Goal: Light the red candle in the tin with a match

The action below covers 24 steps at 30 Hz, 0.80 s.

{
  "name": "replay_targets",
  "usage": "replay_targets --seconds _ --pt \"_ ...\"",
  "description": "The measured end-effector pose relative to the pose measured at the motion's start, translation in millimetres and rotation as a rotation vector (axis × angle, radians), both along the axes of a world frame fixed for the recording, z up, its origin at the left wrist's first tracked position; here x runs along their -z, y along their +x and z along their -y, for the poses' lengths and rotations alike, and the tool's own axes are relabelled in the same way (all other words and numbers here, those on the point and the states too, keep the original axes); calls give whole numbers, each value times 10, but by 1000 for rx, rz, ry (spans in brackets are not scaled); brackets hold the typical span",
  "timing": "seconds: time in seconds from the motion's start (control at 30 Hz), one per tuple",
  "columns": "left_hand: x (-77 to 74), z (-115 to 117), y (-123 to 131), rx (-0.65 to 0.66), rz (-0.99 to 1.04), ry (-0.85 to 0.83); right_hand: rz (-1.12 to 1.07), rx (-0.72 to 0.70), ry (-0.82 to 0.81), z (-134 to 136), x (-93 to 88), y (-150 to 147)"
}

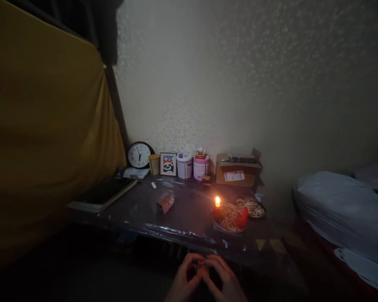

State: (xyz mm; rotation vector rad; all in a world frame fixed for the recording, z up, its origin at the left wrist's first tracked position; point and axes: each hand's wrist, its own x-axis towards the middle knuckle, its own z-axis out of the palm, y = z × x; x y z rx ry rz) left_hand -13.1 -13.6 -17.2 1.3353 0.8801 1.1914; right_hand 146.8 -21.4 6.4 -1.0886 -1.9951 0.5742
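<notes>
My left hand and my right hand meet fingertip to fingertip below the near edge of the table. Both are curled in a pinch around something small that is too dark to make out. Beyond them on the table burns a short red candle at the left rim of a round plate of small pale pieces. A red object lies at that plate's right side. Just behind, a second dish holds thin pale sticks.
A plastic-wrapped brown packet and a small white object lie left of centre. Along the wall stand a clock, a framed panda picture, two lidded tubs and a cardboard box. A yellow cloth hangs left.
</notes>
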Motion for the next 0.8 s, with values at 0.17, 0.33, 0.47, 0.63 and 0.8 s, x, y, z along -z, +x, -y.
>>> replay_targets --seconds 0.17,0.33,0.47,0.63,0.8 --pt "41 -5 -3 -12 -29 47 22 -2 11 -19 40 5" --pt "46 -12 -8 -3 -37 50 33 -7 15 -7 49 20" --pt "40 -14 -13 2 -19 51 50 -13 -11 -7 50 23" --pt "9 2 -18 -2 -25 37 70 6 1 -19 66 16" --pt "26 1 -14 -11 -21 13 56 34 23 -8 56 9"
